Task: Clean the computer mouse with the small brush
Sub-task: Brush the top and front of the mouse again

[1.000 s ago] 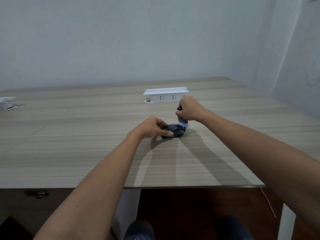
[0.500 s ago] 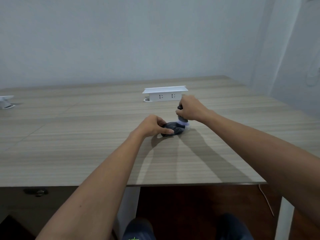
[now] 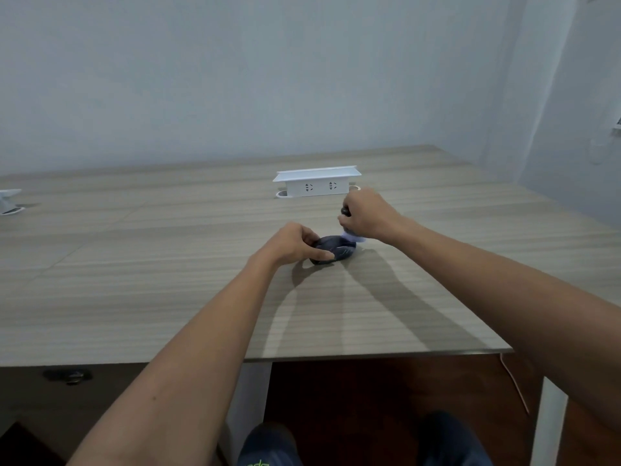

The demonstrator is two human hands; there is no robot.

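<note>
A dark computer mouse (image 3: pixel 336 250) lies on the wooden table (image 3: pixel 168 280), a little right of its middle. My left hand (image 3: pixel 294 243) grips the mouse's left end, thumb along the near side. My right hand (image 3: pixel 366 215) is closed around the small brush (image 3: pixel 353 236); its dark handle top pokes out beside the fist and its pale bristles rest on the mouse's far right end. Most of the handle is hidden in the fist.
A white socket box (image 3: pixel 317 181) stands just behind my right hand. Another white object (image 3: pixel 10 200) sits at the table's far left edge. The table's front edge runs below my forearms, with a white leg (image 3: pixel 547 415) at the right corner.
My right hand with the brush has lifted and shifted slightly right along the mouse's far end. My left hand stays holding the mouse in place.
</note>
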